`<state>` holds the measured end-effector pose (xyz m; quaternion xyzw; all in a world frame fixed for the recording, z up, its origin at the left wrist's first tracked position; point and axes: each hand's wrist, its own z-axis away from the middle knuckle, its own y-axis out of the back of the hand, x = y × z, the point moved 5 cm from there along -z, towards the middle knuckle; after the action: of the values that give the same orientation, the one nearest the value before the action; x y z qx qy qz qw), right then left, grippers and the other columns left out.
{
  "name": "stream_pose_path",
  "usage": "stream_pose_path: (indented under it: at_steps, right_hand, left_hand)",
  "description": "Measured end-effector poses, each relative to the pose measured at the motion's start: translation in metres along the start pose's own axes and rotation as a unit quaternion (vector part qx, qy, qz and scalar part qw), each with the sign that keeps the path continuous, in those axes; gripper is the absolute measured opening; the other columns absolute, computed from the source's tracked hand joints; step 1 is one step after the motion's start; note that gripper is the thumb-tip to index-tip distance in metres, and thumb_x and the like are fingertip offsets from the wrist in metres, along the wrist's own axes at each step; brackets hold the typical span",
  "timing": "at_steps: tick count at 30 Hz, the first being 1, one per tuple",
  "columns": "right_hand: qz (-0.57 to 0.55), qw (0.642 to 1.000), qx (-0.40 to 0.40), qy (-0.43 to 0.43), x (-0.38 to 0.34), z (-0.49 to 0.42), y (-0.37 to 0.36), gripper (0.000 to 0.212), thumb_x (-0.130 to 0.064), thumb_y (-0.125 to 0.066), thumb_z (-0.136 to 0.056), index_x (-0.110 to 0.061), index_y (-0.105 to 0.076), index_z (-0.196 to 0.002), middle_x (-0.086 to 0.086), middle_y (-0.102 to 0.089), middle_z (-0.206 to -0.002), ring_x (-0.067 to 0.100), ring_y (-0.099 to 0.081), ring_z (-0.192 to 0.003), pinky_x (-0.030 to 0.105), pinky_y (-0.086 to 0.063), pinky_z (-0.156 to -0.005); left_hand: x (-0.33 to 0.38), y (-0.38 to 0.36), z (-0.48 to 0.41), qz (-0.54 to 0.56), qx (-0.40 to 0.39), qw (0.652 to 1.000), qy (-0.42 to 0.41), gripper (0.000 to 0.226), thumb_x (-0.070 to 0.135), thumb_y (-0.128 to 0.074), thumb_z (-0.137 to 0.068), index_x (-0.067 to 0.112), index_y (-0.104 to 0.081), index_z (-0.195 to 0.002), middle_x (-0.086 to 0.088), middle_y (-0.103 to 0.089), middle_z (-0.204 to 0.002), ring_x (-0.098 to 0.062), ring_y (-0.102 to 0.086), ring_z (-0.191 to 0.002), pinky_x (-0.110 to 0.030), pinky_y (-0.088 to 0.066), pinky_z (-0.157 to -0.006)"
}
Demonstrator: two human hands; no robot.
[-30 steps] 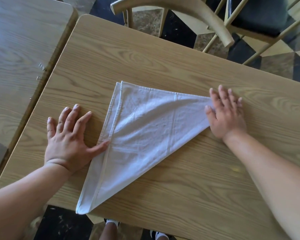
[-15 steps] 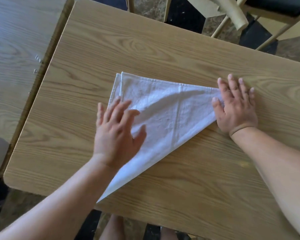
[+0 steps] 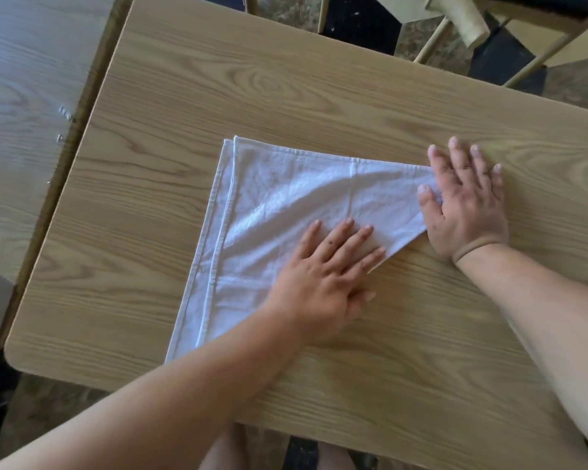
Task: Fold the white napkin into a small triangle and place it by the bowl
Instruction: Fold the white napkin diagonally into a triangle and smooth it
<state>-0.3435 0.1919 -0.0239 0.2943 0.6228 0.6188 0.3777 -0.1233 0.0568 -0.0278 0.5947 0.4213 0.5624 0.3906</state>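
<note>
The white napkin (image 3: 279, 205) lies folded into a large triangle in the middle of the wooden table (image 3: 286, 86). Its two layers sit slightly offset along the left edge. My left hand (image 3: 323, 276) rests flat, fingers spread, on the napkin's lower diagonal edge, and my forearm hides the near corner. My right hand (image 3: 465, 205) lies flat on the napkin's right tip, pinning it to the table. No bowl is in view.
A second wooden table (image 3: 24, 106) stands close on the left with a narrow gap between. A wooden chair (image 3: 472, 25) stands beyond the far edge at top right. My knees show below the near edge.
My left hand has slid from the table left of the napkin across the cloth to its lower right edge. My right hand has stayed on the right tip.
</note>
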Motion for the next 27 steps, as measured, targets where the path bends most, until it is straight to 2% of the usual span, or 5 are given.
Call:
stream_pose_path:
  at_steps: [11,19,21,24,27]
  right_hand:
    - [-0.005,1.000,-0.012,-0.001,-0.001,0.001,0.001,0.067,-0.052,-0.027,-0.102,-0.027,-0.024,-0.164,0.007,-0.016,-0.174,0.036,-0.012,-0.160,0.061,-0.004,-0.127]
    - [-0.004,1.000,-0.016,-0.002,-0.002,0.001,0.001,0.067,-0.052,-0.027,-0.102,-0.027,-0.023,-0.164,0.007,-0.015,-0.174,0.036,-0.011,-0.160,0.061,-0.004,-0.128]
    - [-0.003,1.000,-0.014,-0.002,-0.002,0.001,0.001,0.067,-0.052,-0.027,-0.102,-0.027,-0.024,-0.164,0.007,-0.016,-0.174,0.036,-0.012,-0.160,0.061,-0.005,-0.127]
    - [-0.001,1.000,-0.012,-0.003,-0.002,0.002,0.001,0.068,-0.052,-0.027,-0.101,-0.027,-0.024,-0.164,0.007,-0.017,-0.174,0.036,-0.013,-0.160,0.060,-0.005,-0.128]
    - [-0.004,1.000,-0.017,-0.006,-0.002,0.002,0.002,0.068,-0.053,-0.026,-0.101,-0.027,-0.024,-0.164,0.007,-0.016,-0.174,0.035,-0.012,-0.160,0.060,-0.005,-0.128]
  left_hand:
    - [-0.072,0.053,0.214,-0.089,-0.096,0.987,0.093,0.062,0.054,-0.048,-0.101,0.039,-0.040,-0.160,-0.003,-0.035,-0.171,-0.027,-0.022,-0.162,-0.064,-0.021,-0.127]
    - [-0.067,0.061,0.209,-0.080,-0.101,0.987,0.091,0.068,0.071,-0.046,-0.099,0.031,-0.056,-0.153,-0.008,-0.040,-0.168,-0.034,-0.032,-0.158,-0.071,-0.029,-0.120]
    - [-0.059,0.070,0.191,-0.083,-0.093,0.986,0.110,0.068,0.074,-0.048,-0.095,0.023,-0.074,-0.132,-0.010,-0.057,-0.155,-0.037,-0.049,-0.147,-0.070,-0.030,-0.120]
    - [-0.048,0.082,0.138,-0.064,-0.033,0.989,0.125,0.050,0.065,-0.059,-0.095,0.019,-0.076,-0.107,-0.006,-0.069,-0.129,-0.035,-0.063,-0.129,-0.064,-0.036,-0.118]
    - [-0.028,0.074,0.061,-0.008,0.014,0.994,0.104,0.051,0.059,-0.062,-0.097,0.019,-0.072,-0.126,-0.009,-0.061,-0.149,-0.035,-0.052,-0.143,-0.060,-0.036,-0.120]
